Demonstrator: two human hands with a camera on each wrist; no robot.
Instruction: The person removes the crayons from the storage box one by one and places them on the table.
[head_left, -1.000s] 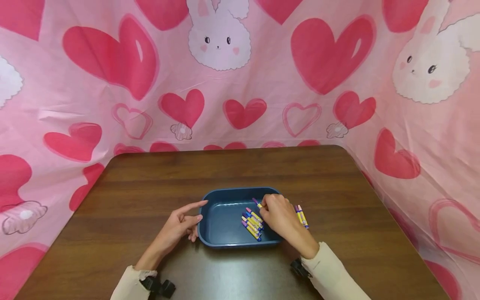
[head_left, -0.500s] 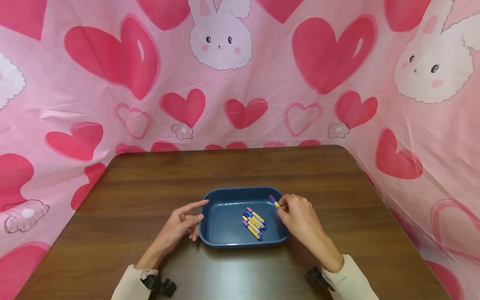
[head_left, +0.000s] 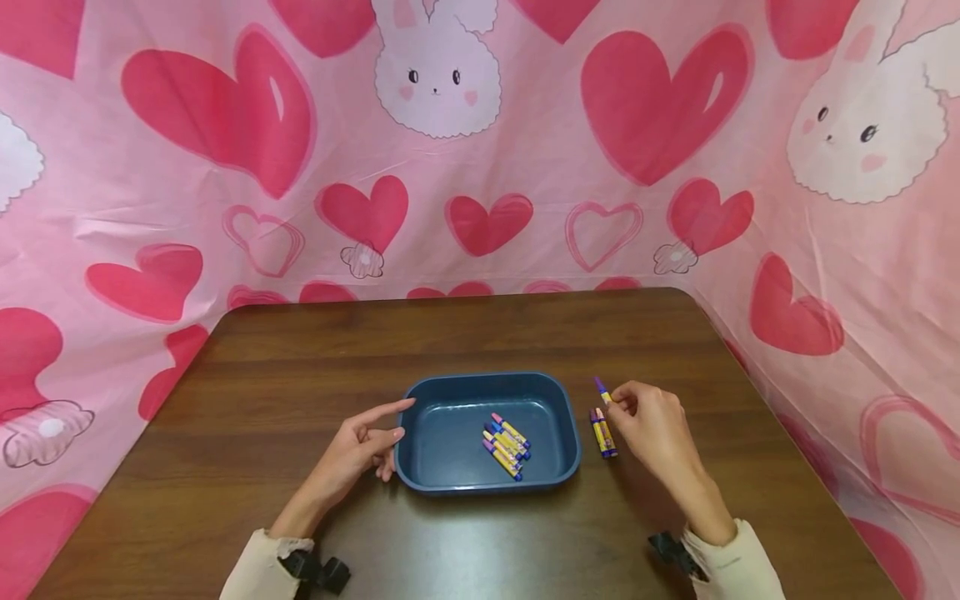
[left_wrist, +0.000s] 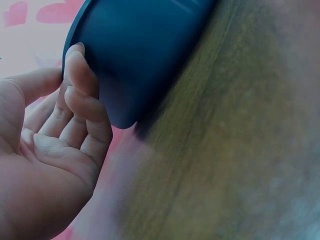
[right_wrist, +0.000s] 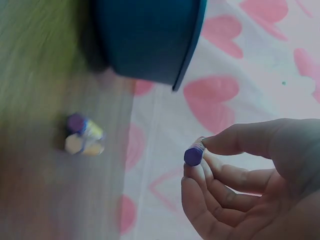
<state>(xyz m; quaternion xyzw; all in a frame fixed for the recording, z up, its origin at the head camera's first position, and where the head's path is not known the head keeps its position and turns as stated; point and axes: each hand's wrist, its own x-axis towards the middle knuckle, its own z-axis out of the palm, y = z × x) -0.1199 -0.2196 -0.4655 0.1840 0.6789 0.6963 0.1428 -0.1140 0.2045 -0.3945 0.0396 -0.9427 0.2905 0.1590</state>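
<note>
A dark blue rectangular tray (head_left: pixel 442 488) stands on the table, with several yellow-wrapped crayons (head_left: pixel 506 447) lying in a slanted row in its right half. My left hand (head_left: pixel 356 446) rests against the tray's left end, index finger and thumb at the rim; in the left wrist view, fingers (left_wrist: pixel 82 75) touch the outer wall. Beyond the tray's right end, my right hand (head_left: pixel 654 423) pinches a purple-tipped crayon (right_wrist: pixel 194 154) between thumb and fingers, off the table. Just below it, two crayons (head_left: pixel 603 433) lie side by side on the table.
The brown wooden table (head_left: pixel 300 358) has rounded far corners. A pink cloth (head_left: pixel 431 183) printed with hearts and rabbits hangs behind it and along both sides. Black camera mounts (head_left: pixel 315 572) sit on both wrists, by pale sleeves.
My right hand has carried the purple-tipped crayon from inside the tray, over its right rim, to above the two crayons on the table. My left hand and the tray stay put.
</note>
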